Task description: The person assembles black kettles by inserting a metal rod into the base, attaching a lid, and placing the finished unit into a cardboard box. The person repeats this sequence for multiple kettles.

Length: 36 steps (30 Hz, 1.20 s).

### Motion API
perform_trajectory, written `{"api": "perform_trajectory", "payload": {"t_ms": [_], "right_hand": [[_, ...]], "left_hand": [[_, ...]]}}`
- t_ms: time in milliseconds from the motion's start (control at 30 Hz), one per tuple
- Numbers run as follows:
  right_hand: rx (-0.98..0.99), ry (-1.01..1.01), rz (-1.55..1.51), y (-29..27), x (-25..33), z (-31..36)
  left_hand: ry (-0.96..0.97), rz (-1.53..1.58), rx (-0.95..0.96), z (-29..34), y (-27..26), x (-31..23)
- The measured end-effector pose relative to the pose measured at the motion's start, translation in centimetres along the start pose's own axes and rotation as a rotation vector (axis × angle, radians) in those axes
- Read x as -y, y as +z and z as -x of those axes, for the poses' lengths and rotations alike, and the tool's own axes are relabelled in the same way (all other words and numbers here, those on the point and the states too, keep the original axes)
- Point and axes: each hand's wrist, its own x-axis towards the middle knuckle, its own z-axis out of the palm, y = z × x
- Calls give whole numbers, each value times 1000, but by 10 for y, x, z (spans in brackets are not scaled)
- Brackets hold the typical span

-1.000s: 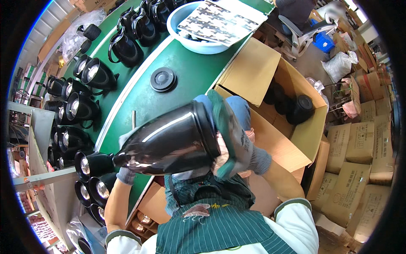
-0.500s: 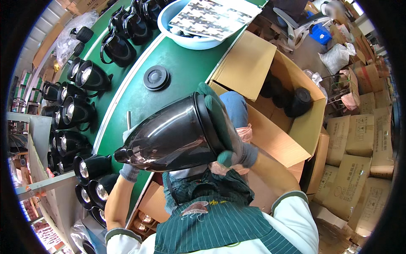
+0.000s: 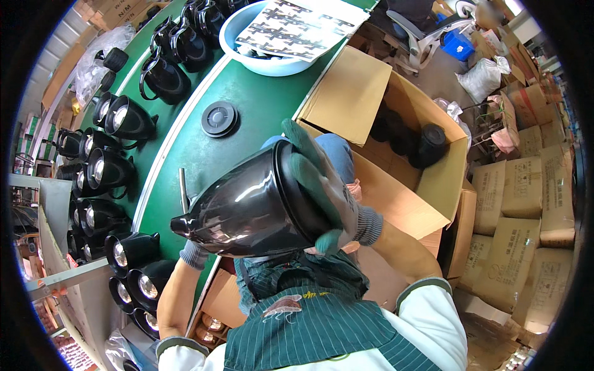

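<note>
A glossy black jug point(image 3: 238, 201) lies on its side before my chest, its spout pointing left. My right hand point(image 3: 331, 185), in a grey glove with green-coated fingers, is curled over the rim at the jug's wide right end. One green fingertip presses on the lower edge of that end. Only the grey cuff of my left hand point(image 3: 195, 253) shows well, under the spout; the jug hides most of its fingers, and it supports the jug from the far side. A black round lid-like disc point(image 3: 219, 119) lies flat on the green bench point(image 3: 185, 145) beyond the jug.
Rows of black jugs point(image 3: 127, 117) line the bench's left side; more handled ones point(image 3: 166, 80) stand farther back. A pale blue basin point(image 3: 278, 65) bears a printed sheet. To the right, an open carton point(image 3: 455, 179) holds black parts. Behind it are stacked cartons point(image 3: 523, 188). A metal rod point(image 3: 182, 188) rises beside the jug.
The fingers of my right hand have shifted around the jug's wide end, the upper ones reaching farther left. The whole scene has slid slightly left with my head. The jug stays held.
</note>
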Motion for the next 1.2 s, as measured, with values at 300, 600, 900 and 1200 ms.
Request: {"api": "perform_trajectory", "payload": {"t_ms": [300, 600, 900, 1200], "right_hand": [[-75, 977, -691, -59, 30, -8], [529, 552, -273, -40, 8, 25], [-132, 898, -902, 23, -13, 89], [-369, 1055, -957, 25, 15, 51]], "left_hand": [[406, -1025, -325, -7, 86, 63], [252, -2178, -968, 2, 16, -3], [357, -1381, -592, -33, 31, -50], [-32, -1829, 314, -63, 220, -43]]}}
